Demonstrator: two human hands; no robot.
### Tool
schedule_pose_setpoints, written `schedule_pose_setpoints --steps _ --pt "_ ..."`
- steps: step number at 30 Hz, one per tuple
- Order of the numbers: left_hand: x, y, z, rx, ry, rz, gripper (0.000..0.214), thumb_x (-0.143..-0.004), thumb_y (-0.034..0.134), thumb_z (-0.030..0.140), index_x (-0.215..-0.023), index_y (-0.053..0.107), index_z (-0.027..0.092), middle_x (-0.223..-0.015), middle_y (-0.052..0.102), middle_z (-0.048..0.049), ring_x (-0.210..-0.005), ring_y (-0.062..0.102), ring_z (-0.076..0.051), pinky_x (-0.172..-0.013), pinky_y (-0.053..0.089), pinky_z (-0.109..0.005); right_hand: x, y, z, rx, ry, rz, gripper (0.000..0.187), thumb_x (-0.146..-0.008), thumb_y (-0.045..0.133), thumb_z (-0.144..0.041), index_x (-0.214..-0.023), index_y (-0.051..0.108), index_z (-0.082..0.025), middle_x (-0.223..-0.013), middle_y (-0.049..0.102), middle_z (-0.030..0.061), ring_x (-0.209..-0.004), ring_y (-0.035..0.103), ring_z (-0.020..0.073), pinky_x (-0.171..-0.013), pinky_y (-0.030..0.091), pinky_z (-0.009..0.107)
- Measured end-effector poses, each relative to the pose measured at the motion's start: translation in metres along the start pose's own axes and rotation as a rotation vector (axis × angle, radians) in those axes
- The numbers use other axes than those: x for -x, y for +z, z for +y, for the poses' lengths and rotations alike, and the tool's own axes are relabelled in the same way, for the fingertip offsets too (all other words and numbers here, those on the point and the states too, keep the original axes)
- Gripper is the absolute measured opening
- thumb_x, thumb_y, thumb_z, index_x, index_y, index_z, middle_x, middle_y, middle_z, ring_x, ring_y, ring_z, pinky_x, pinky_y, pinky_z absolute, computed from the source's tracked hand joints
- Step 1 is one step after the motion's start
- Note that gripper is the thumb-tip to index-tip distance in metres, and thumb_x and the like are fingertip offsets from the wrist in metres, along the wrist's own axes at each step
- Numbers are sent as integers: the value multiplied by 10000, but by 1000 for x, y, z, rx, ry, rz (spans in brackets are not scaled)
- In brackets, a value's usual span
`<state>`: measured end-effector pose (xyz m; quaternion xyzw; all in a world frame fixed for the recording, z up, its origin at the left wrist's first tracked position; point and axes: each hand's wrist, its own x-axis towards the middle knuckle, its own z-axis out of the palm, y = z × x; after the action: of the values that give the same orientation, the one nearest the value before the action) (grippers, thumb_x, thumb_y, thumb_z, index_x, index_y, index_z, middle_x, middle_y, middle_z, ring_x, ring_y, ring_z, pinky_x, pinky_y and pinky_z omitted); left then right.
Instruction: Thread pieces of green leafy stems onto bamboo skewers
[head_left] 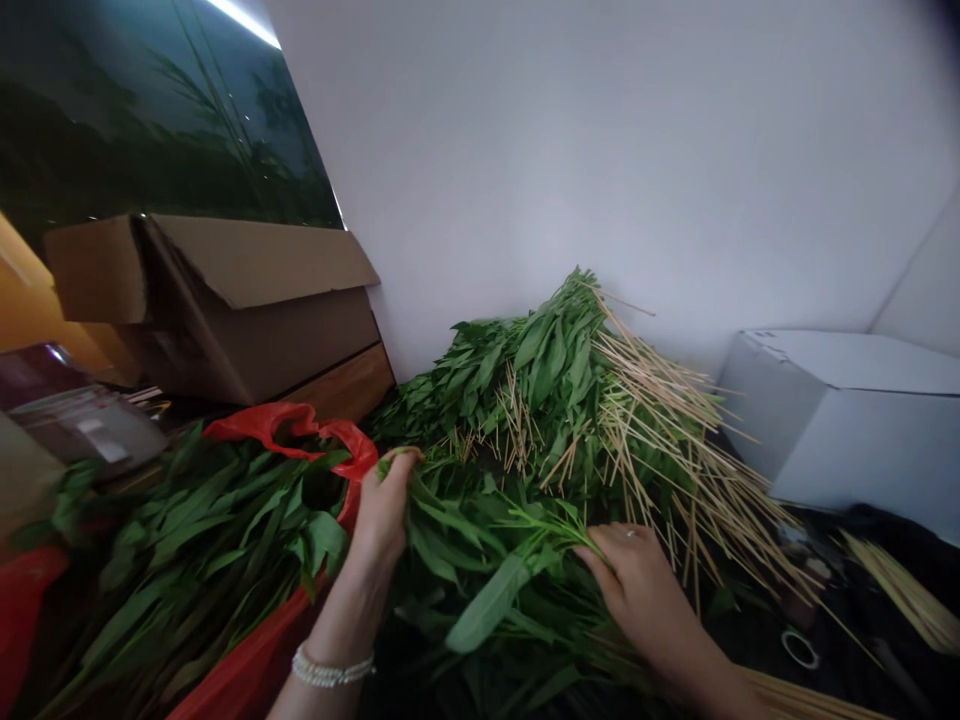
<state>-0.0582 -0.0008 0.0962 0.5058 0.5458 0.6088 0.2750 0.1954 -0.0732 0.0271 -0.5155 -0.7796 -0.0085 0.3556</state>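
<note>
My left hand [385, 503], with a white bead bracelet [330, 668] on its wrist, is closed round a leafy green stem near the red bag's edge. Long leaves [442, 520] trail to the right of it. My right hand [636, 580], wearing a ring, grips a bunch of leafy green stems [551, 530], whose thin tips point left. One broad leaf [491, 605] hangs below that bunch. Behind both hands lies a heap of leafy bundles on thin sticks [551, 350]. The palm sides of both hands are hidden.
An open red plastic bag [349, 440] full of long leaves stands at the left. Behind it are a cardboard box [277, 320] and a clear container [94, 430]. Pale sticks [675, 420] jut rightward from the heap, towards a white box [862, 430]. A white wall rises behind.
</note>
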Motion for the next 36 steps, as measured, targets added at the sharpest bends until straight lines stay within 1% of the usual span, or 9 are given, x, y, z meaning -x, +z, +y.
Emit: schedule_pose_setpoints --steps 3,6,9,12,17,23,26,30,36 --pt "-1 -8 14 -118 227 -137 205 -793 545 310 -702 645 156 -770 626 -15 -748 583 -150 -665 437 -221 1 -2 6 31 -33 18 307 -996 383 -248 -742 551 -207 -676 587 -6 -691 552 178 -794 330 328" --pt "17 0 19 -304 413 -448 176 -868 529 253 -783 656 166 -810 652 -20 -788 598 -152 -739 439 -235 1 -1 5 28 -62 41 292 -994 373 -225 -795 586 -205 -710 604 1 -715 551 185 -824 329 352" --pt "33 12 13 -518 560 -757 135 -894 590 298 -906 677 196 -840 675 -21 -800 616 -162 -737 443 -245 2 0 3 6 -70 25 274 -985 388 -214 -826 610 -201 -720 607 8 -732 552 196 -826 348 368" --pt "37 15 3 -718 734 -900 148 -903 598 317 -958 684 209 -840 672 -32 -812 624 -179 -731 446 -259 2 -2 1 -48 -68 -31 239 -974 403 -204 -930 638 -203 -774 633 20 -781 575 208 -824 390 374" --pt "27 2 3 -805 750 -912 145 -909 590 307 -923 697 210 -834 675 -30 -788 632 -172 -705 450 -248 -1 -9 10 -203 48 -62 259 -983 373 -245 -1066 616 -207 -965 685 72 -897 645 200 -760 490 302" --pt "16 -21 13 -778 592 -810 167 -917 561 284 -945 702 199 -861 691 -35 -798 645 -172 -716 451 -245 12 3 42 181 239 -27 317 -966 333 -231 -837 621 -200 -766 689 79 -640 670 232 -560 479 334" --pt "17 -23 13 -719 548 -828 191 -933 513 267 -918 688 192 -837 681 -27 -784 636 -162 -717 447 -240 12 3 37 264 107 4 282 -959 391 -281 -1059 631 -172 -961 707 125 -759 686 261 -604 503 364" --pt "29 -16 14 -727 583 -903 144 -907 514 203 -879 655 191 -800 647 -10 -741 606 -148 -696 427 -232 1 -6 11 207 -97 114 421 -955 480 -348 -1332 495 -162 -1260 610 139 -1152 561 293 -942 438 433" --pt "46 -4 10 -805 733 -881 96 -818 547 136 -762 599 193 -720 603 -9 -682 571 -161 -629 388 -241 2 2 2 154 -175 64 324 -1003 343 -226 -1190 594 -144 -948 707 107 -889 639 238 -794 449 384"
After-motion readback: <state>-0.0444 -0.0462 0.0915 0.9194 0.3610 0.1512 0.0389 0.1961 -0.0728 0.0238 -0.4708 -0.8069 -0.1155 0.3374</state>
